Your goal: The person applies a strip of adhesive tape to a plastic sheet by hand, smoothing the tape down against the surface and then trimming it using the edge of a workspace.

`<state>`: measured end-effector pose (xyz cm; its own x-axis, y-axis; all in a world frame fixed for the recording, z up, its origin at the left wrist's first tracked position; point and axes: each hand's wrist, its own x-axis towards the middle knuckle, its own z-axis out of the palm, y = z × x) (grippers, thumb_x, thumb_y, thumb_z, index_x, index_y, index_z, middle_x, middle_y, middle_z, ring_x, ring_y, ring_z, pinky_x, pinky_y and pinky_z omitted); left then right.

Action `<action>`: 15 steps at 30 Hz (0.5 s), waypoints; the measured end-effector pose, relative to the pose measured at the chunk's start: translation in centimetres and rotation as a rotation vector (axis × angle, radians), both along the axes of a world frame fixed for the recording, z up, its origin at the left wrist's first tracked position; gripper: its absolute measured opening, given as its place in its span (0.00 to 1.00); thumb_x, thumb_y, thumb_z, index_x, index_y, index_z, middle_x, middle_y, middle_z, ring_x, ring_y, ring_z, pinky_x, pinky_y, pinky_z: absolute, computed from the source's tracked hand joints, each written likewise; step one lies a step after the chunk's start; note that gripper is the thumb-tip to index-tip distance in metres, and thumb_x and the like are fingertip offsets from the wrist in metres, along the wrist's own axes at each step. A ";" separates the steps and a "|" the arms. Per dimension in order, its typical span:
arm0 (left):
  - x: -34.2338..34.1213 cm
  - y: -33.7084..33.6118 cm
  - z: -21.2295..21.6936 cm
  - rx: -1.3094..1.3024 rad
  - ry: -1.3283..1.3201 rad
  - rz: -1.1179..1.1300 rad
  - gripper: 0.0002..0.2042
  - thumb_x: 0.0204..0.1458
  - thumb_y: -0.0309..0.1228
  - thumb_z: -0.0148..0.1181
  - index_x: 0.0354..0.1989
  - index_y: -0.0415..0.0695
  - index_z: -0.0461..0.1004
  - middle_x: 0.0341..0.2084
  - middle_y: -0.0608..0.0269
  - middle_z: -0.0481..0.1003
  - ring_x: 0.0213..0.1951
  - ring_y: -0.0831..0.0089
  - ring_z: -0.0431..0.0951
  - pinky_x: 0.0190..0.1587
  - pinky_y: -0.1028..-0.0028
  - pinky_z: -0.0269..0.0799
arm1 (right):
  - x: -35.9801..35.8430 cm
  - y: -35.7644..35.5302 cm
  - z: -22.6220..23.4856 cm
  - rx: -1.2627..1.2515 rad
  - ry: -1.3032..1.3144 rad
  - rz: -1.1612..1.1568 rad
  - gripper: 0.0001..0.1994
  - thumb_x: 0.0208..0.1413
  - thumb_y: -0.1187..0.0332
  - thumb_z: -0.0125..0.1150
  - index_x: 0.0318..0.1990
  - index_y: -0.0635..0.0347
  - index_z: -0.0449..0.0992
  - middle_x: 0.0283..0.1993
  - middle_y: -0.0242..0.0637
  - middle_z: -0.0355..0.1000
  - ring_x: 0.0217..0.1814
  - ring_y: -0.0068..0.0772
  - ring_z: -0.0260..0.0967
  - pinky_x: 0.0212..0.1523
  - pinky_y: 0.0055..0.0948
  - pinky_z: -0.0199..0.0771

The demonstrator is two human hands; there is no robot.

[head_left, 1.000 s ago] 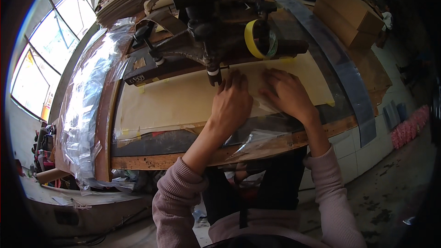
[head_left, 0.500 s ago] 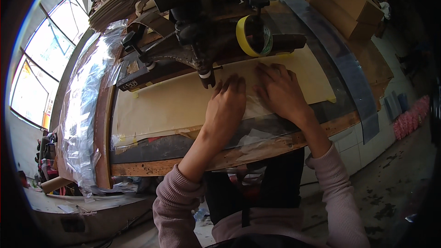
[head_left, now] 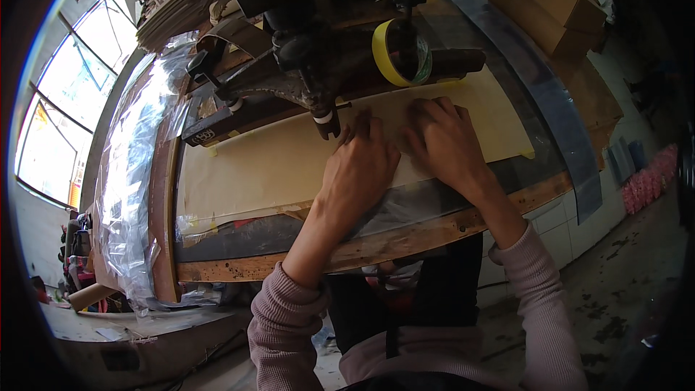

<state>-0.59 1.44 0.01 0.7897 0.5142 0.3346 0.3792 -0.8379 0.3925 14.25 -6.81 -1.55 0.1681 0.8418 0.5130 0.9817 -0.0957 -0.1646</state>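
Note:
A long cream-yellow sheet (head_left: 268, 177) lies on the dark worktop, held down by bits of yellow tape. Over its middle my left hand (head_left: 360, 163) bends its fingers downward, just right of the machine's forked metal tip (head_left: 328, 128). My right hand (head_left: 447, 141) is beside it, fingers curled and thumb toward the left hand. Thin clear plastic film (head_left: 405, 206) runs from between the hands to the near table edge, and both hands appear to pinch it. The fingertips are partly hidden. A yellow tape roll (head_left: 389, 54) hangs on the machine beyond my right hand.
The black machine arm (head_left: 268, 83) stands across the far side of the sheet. Crumpled clear plastic (head_left: 130, 195) covers the left edge. A blue-grey plastic strip (head_left: 539, 87) drapes over the right. Cardboard boxes (head_left: 543, 3) are at the back right; stacked sheets (head_left: 174, 14) at the back left.
My left hand has shifted slightly right and nearer to me, its thumb now closer to my right hand. The whitish film between the hands shows less.

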 end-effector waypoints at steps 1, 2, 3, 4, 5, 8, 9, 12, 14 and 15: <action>0.0 -0.1 -0.2 0.018 -0.002 0.005 0.19 0.54 0.32 0.51 0.47 0.27 0.62 0.49 0.29 0.66 0.47 0.39 0.71 0.49 0.55 0.71 | 0.1 0.0 0.0 0.000 -0.001 0.002 0.14 0.54 0.61 0.57 0.38 0.65 0.78 0.46 0.39 0.71 0.52 0.38 0.64 0.51 0.42 0.63; 0.0 -0.2 -0.3 0.034 -0.003 0.008 0.19 0.53 0.32 0.52 0.46 0.27 0.62 0.51 0.27 0.64 0.52 0.39 0.69 0.53 0.57 0.70 | 0.2 0.0 -0.1 0.009 0.015 0.019 0.13 0.55 0.62 0.57 0.38 0.64 0.78 0.46 0.38 0.73 0.52 0.36 0.65 0.52 0.42 0.63; 0.1 -0.3 -0.4 0.033 -0.003 0.010 0.19 0.53 0.32 0.52 0.46 0.27 0.62 0.51 0.27 0.64 0.52 0.39 0.69 0.53 0.57 0.70 | 0.2 0.0 -0.2 0.018 0.031 0.036 0.13 0.55 0.63 0.57 0.38 0.64 0.78 0.46 0.37 0.74 0.52 0.34 0.66 0.52 0.41 0.63; 0.2 -0.3 -0.5 0.035 0.005 0.013 0.20 0.53 0.33 0.53 0.46 0.26 0.62 0.51 0.26 0.63 0.54 0.40 0.67 0.55 0.57 0.68 | 0.2 0.1 -0.2 0.016 0.031 0.038 0.13 0.55 0.63 0.57 0.38 0.64 0.78 0.46 0.37 0.74 0.52 0.34 0.66 0.52 0.41 0.63; 0.2 -0.4 -0.6 0.037 0.014 0.014 0.20 0.53 0.33 0.53 0.46 0.25 0.62 0.52 0.24 0.62 0.57 0.40 0.65 0.57 0.57 0.66 | 0.1 0.0 -0.2 0.024 0.005 0.016 0.12 0.55 0.63 0.57 0.38 0.63 0.79 0.46 0.36 0.74 0.52 0.34 0.66 0.53 0.41 0.63; 0.3 -0.5 -0.5 0.035 0.022 0.013 0.22 0.53 0.32 0.53 0.47 0.23 0.61 0.53 0.23 0.61 0.59 0.41 0.64 0.59 0.57 0.64 | 0.0 0.0 -0.2 0.022 -0.026 -0.025 0.12 0.54 0.63 0.57 0.38 0.63 0.79 0.47 0.35 0.74 0.52 0.33 0.67 0.53 0.40 0.63; 0.3 -0.5 -0.6 0.033 0.025 0.014 0.22 0.53 0.32 0.53 0.47 0.23 0.61 0.53 0.23 0.61 0.59 0.41 0.64 0.59 0.57 0.64 | -0.1 0.0 -0.2 0.017 -0.033 -0.045 0.12 0.54 0.63 0.57 0.39 0.62 0.79 0.48 0.34 0.74 0.52 0.33 0.66 0.53 0.40 0.63; 0.4 -0.2 -1.4 0.107 -0.002 0.004 0.23 0.52 0.32 0.54 0.47 0.22 0.61 0.53 0.23 0.62 0.58 0.42 0.64 0.59 0.57 0.64 | -0.3 -0.1 -0.1 -0.012 -0.024 -0.067 0.13 0.54 0.63 0.58 0.40 0.62 0.78 0.50 0.33 0.73 0.53 0.33 0.66 0.53 0.40 0.63; 0.5 -0.2 -1.6 0.185 -0.026 -0.003 0.24 0.51 0.33 0.55 0.48 0.21 0.61 0.52 0.24 0.62 0.58 0.42 0.65 0.60 0.57 0.63 | -0.3 -0.1 -0.3 -0.006 -0.033 -0.067 0.13 0.54 0.63 0.58 0.40 0.62 0.78 0.51 0.32 0.72 0.53 0.33 0.65 0.53 0.41 0.63; 0.5 -0.1 -1.7 0.184 -0.024 -0.005 0.24 0.51 0.33 0.55 0.48 0.21 0.61 0.52 0.24 0.62 0.58 0.42 0.65 0.60 0.57 0.63 | -0.2 -0.1 -0.4 0.000 -0.044 -0.066 0.13 0.54 0.63 0.58 0.41 0.62 0.78 0.51 0.32 0.72 0.53 0.33 0.65 0.53 0.41 0.63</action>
<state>-0.12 1.32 -1.74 0.7828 0.4384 0.4417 0.3671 -0.8984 0.2410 14.04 -6.89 -1.96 0.2007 0.8295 0.5212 0.9795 -0.1607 -0.1215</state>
